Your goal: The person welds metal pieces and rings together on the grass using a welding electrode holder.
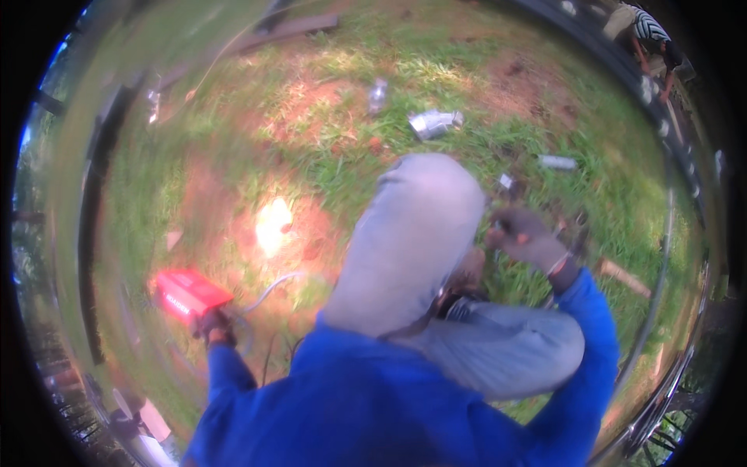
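At the lower left, my left hand (212, 321) grips the near edge of a bright red, box-like thing (191, 294) with pale lettering. It is blurred, and I cannot tell its exact kind. A thin pale cable (272, 289) curves over the ground beside it. Right of my bent knee, my right hand (533, 240), in a greyish glove, has its fingers curled together above the grass. Whatever those fingers hold, if anything, is too blurred to make out. Just beyond this hand lies a small white piece (506, 181).
Silvery pieces (436, 123) and a grey cylinder (557, 162) lie on the grass ahead. A wooden stick (625, 278) is right of my right hand. Dark bars (97, 210) run along the left and far right. Another person (650, 35) bends over at the upper right.
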